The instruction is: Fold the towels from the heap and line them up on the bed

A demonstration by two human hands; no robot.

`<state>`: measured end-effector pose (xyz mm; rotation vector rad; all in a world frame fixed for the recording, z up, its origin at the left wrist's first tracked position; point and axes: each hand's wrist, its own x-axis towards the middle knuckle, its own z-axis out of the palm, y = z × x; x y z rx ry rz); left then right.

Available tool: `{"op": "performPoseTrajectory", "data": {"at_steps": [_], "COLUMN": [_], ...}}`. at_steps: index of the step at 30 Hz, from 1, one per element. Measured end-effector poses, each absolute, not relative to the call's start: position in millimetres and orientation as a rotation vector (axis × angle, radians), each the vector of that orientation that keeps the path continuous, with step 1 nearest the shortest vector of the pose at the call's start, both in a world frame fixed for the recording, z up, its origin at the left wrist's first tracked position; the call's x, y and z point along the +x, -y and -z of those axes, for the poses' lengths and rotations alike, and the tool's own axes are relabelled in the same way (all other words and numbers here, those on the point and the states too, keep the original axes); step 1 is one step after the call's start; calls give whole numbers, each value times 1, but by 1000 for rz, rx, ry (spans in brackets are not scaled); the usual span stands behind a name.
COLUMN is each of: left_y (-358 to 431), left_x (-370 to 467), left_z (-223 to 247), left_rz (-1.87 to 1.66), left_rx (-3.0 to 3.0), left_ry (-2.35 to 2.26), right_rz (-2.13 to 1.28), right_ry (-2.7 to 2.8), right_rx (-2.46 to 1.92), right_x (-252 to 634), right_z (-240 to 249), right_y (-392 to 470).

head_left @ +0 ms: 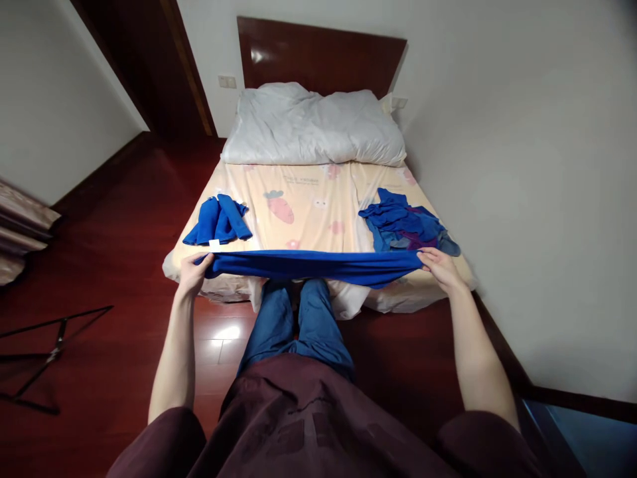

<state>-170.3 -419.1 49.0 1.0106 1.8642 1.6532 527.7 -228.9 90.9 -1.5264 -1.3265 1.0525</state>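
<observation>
Clothes (pixel 401 222) are borne by the bed (pixel 318 232). Blue cloth (pixel 308 265) is pinched at its ends by left hand (pixel 193 273) and right hand (pixel 440 268).

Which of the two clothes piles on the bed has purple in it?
The rumpled pile just beyond the right hand: purple fabric shows among its blue. The neater pile beyond the left hand shows no purple.
</observation>
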Motion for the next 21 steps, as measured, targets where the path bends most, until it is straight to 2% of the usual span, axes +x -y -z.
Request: {"op": "performPoseTrajectory", "data": {"at_steps": [3, 6, 12, 15, 21], "left_y": [444, 452, 375, 315, 200], "left_x": [-191, -204, -189, -171, -144], "left_z": [-53, -59, -52, -26, 57], "left_rz": [-1562, -1517, -1544, -1537, -1382], "left_rx": [1017, 1035, 1070, 945, 765], "left_ry": [-1913, -1946, -2007, -1941, -1799], "right_rz": [-1147, -1090, -930, -923, -883], "right_ry": [1317, 1243, 1099, 1014, 991], "right_rx": [-1520, -1489, -1403, -1403, -1532], "right_x": [545, 552, 517, 491, 453], "right_z": [-87, -79, -43, -12, 67], "right_y": [246, 247, 191, 150, 68]}}
